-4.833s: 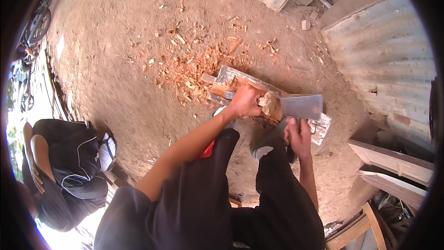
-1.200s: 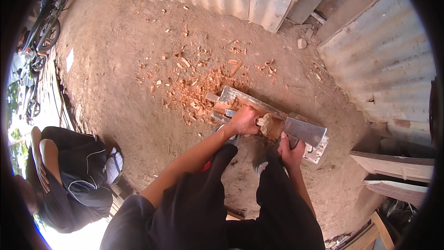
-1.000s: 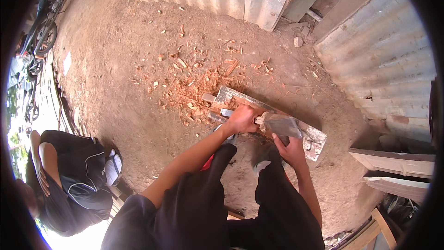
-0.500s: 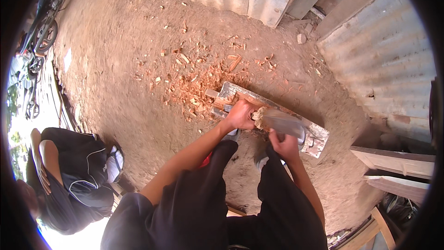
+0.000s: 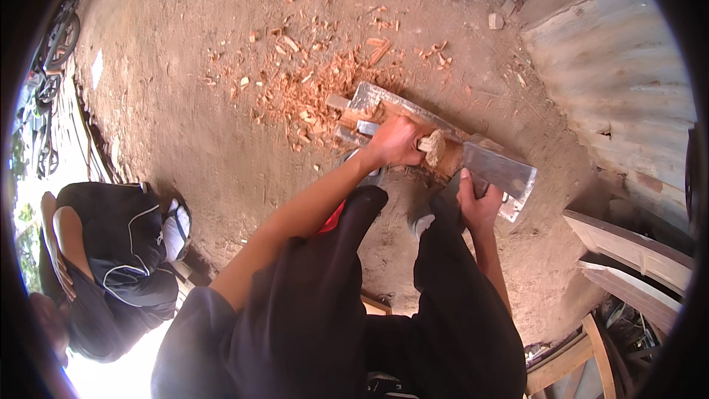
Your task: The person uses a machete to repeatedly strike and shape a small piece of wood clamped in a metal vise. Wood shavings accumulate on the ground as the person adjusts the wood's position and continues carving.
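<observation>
My left hand [image 5: 399,140] is closed on a chisel-like tool with a light, frayed wooden end [image 5: 433,146] and a metal piece [image 5: 368,127] to the left, over the reddish wood of a battered, white-flecked board [image 5: 391,96] lying tilted across the dirt. My right hand [image 5: 476,201] is closed on the dark handle of a broad, flat metal blade [image 5: 502,167], which lies just right of the frayed end, over the board's right part. My feet and dark-trousered legs [image 5: 443,266] are below the board.
Reddish shavings [image 5: 310,103] litter the dirt floor [image 5: 207,140]. A person in dark clothes [image 5: 111,258] sits at left, near bicycle-like wheels [image 5: 59,44]. Corrugated sheets [image 5: 605,89] stand at the right; wooden boards [image 5: 628,247] and a wooden frame [image 5: 591,355] are at lower right.
Since half a second ago, my right hand and the blade have moved rightward, away from the frayed end. The scene sits higher in the picture. My left hand keeps its grip.
</observation>
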Available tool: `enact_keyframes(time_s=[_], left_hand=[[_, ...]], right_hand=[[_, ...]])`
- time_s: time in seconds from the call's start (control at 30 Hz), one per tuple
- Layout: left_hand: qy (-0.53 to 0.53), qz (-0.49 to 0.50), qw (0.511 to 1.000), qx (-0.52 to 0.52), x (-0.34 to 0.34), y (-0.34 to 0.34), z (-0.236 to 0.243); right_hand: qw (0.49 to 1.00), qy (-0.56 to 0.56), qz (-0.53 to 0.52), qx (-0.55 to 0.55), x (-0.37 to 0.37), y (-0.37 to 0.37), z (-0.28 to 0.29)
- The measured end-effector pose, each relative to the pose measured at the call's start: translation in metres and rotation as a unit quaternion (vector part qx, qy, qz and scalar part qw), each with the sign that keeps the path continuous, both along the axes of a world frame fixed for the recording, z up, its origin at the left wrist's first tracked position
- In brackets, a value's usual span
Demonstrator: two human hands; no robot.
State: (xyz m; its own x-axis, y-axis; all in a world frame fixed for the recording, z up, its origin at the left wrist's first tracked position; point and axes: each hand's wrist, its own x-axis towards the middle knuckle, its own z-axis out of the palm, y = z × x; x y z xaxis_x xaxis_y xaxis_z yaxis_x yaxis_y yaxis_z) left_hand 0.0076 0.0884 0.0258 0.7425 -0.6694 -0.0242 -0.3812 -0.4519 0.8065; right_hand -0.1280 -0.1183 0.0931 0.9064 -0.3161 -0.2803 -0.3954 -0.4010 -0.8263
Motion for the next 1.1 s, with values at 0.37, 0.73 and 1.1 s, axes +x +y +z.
enact_keyframes(time_s=[0.37, 0.73, 1.1], left_hand=[[-0.007, 0.026, 0.999, -0.044, 0.006, -0.002, -0.006], [-0.006, 0.012, 0.999, -0.033, 0.004, 0.000, 0.002], [-0.014, -0.001, 1.000, 0.012, 0.003, 0.003, -0.005]], right_hand=[[0.995, -0.024, 0.081, -0.055, 0.011, -0.006, 0.004], [0.998, 0.013, 0.054, -0.037, 0.003, -0.016, -0.022], [0.989, -0.004, 0.124, -0.086, 0.010, -0.005, -0.004]])
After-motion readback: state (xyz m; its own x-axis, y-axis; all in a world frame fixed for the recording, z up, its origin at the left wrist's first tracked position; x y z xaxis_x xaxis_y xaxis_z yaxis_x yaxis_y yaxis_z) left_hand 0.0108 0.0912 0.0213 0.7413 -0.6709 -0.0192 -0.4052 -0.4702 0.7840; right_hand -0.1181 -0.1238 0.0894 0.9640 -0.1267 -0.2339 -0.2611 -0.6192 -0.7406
